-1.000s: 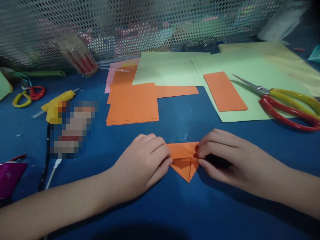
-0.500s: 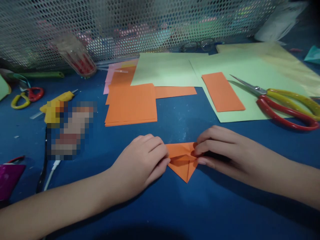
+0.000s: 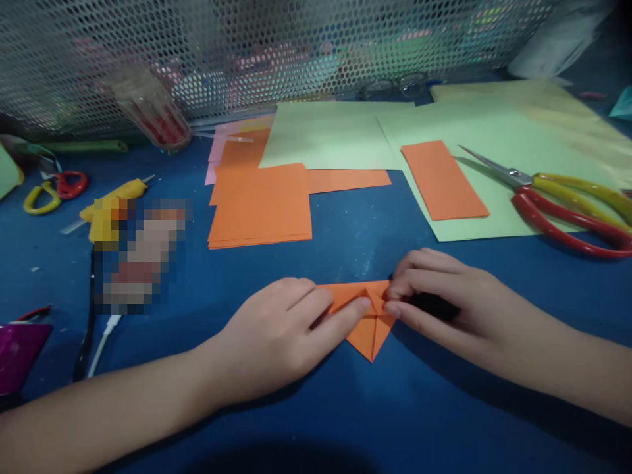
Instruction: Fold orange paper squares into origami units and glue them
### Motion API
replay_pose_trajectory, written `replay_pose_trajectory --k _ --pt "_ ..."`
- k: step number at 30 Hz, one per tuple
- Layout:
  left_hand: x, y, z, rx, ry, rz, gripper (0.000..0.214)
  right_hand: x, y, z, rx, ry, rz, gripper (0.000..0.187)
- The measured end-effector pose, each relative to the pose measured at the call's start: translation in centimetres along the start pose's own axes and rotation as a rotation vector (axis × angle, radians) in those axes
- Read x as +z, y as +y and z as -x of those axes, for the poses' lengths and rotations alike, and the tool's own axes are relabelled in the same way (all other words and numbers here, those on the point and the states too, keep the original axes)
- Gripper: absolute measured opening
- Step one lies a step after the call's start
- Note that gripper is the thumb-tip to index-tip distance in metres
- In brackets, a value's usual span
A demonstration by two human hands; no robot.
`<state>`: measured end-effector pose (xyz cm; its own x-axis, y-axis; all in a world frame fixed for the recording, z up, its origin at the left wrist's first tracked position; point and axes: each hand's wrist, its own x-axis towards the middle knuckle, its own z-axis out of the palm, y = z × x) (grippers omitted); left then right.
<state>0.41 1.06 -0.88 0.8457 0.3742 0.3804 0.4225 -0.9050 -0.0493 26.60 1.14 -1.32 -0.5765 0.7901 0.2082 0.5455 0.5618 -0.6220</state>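
While the right hand pinches the right corner of the folded orange paper, here's the left hand, thumb laid across the creased flap, fingers curled at the far end, their grip impossible to tell! The paper sits on the blue worktop, point towards the person, nearer than the stacked orange sheets.

On the table, we have the folded paper between the left hand and the right hand, both touching it. Farther left lies a stack. To its right, sheets carry a card and, right of that, part of the large scissors. At far left we find a jar before the mesh; nearer lie a glue gun and, left of it, small scissors.
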Motion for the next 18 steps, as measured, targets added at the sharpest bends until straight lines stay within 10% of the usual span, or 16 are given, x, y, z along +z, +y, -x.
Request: replay_pose_trajectory --k 18 --pt "-0.14 0.75 -0.36 -0.065 -0.185 0.031 0.034 0.67 0.11 0.90 -0.156 0.087 0.289 0.015"
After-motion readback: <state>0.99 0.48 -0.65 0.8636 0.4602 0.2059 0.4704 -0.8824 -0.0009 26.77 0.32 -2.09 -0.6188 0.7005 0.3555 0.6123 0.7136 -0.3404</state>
